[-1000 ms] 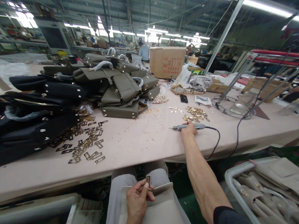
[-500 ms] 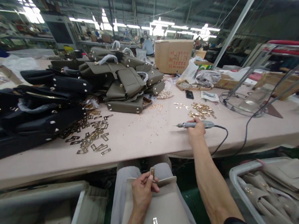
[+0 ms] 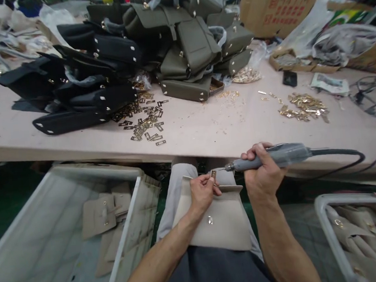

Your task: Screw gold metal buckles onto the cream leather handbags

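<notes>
On my lap lies a beige bag flap [image 3: 228, 225] with a small shiny metal fitting [image 3: 210, 220] on it. My left hand [image 3: 203, 193] is closed over the far edge of the flap, pinching a small metal plate [image 3: 213, 174] that stands up from the fingers. My right hand [image 3: 263, 169] is wrapped round a grey electric screwdriver [image 3: 284, 154]. Its thin bit points left, with the tip close to the metal plate; whether they touch I cannot tell. A dark cable runs from the tool's back end.
Across the table [image 3: 194, 131] lie dark metal plates [image 3: 147, 122], gold plates [image 3: 305, 106], black bags [image 3: 82, 97] and olive bags [image 3: 186, 88]. A carton [image 3: 284, 5] stands behind. White bins with beige pieces flank my legs, a left bin [image 3: 118, 252] and a right bin [image 3: 323, 225].
My right hand has brought the screwdriver from over the table down and towards my left hand. My left hand still pinches the plate at the flap. The view has tilted downward.
</notes>
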Demonstrator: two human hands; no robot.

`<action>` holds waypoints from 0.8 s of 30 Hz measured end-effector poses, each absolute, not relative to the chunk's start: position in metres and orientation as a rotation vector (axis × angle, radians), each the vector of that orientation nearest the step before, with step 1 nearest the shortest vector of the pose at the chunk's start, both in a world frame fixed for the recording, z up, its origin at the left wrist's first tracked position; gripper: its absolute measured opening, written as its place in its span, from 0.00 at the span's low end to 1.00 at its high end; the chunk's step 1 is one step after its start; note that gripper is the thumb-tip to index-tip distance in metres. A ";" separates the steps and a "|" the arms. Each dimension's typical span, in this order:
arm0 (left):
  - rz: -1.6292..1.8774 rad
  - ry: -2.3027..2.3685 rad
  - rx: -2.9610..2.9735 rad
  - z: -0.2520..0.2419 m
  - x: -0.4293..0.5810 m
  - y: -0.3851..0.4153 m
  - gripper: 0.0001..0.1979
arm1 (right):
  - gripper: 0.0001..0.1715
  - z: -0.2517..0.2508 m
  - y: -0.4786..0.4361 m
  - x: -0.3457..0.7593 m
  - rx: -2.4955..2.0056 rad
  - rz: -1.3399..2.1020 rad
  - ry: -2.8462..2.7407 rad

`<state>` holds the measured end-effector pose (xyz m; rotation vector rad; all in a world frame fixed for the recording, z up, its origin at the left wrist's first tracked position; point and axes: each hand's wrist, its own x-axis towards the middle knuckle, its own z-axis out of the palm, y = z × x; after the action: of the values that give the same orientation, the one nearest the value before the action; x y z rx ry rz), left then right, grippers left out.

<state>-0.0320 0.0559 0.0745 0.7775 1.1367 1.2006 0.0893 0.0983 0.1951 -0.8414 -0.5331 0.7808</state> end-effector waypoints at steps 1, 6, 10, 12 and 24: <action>1.197 1.135 0.782 0.075 -0.032 0.056 0.16 | 0.15 0.194 0.097 0.084 -0.853 0.758 -0.566; 1.202 1.139 0.770 0.080 -0.033 0.055 0.15 | 0.14 0.185 0.094 0.072 -0.883 0.700 -0.633; 1.206 1.133 0.763 0.080 -0.033 0.054 0.16 | 0.15 0.180 0.093 0.069 -0.879 0.689 -0.642; 1.206 1.129 0.767 0.080 -0.034 0.054 0.15 | 0.15 0.179 0.093 0.067 -0.874 0.693 -0.649; 1.199 1.132 0.801 0.079 -0.035 0.051 0.14 | 0.14 0.170 0.088 0.055 -0.944 0.600 -0.753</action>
<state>-0.0354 0.0508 0.0787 0.8008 1.1321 1.1993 0.0554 0.0882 0.1701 -0.9436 -0.7528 0.5997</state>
